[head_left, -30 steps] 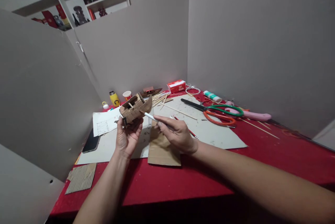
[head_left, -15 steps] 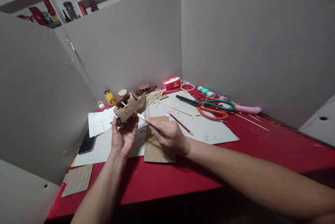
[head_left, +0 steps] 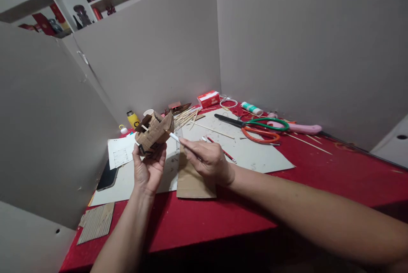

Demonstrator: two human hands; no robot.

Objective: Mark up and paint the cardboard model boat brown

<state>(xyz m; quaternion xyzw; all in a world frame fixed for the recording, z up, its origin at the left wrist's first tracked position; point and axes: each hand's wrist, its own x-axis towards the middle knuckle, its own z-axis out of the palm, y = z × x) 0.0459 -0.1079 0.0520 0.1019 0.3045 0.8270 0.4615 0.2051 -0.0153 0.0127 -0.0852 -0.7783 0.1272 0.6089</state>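
My left hand (head_left: 149,170) is closed around the underside of a brown cardboard model boat (head_left: 154,136), held tilted above the table with its pointed end up to the right. A short pale stick and dark flaps stand on its upper side. In my right hand (head_left: 205,158), between thumb and fingers, is a slim white pen-like tool (head_left: 174,137) with a brownish pointed tip. The tip is at the boat's side near the pointed end; whether it touches, I cannot tell. Below my right hand lies a piece of flat cardboard (head_left: 193,181).
White board (head_left: 267,160) covers part of the red table (head_left: 178,226). Large scissors (head_left: 251,127), a red pencil (head_left: 230,157), thin wooden sticks (head_left: 186,118) and a pink-handled tool (head_left: 302,129) lie right and behind. A phone (head_left: 107,177) and corrugated cardboard (head_left: 96,223) lie left.
The boat has turned slightly and shifted a little left. The white tool's tip has moved up along its side toward the pointed end. The view has shifted slightly.
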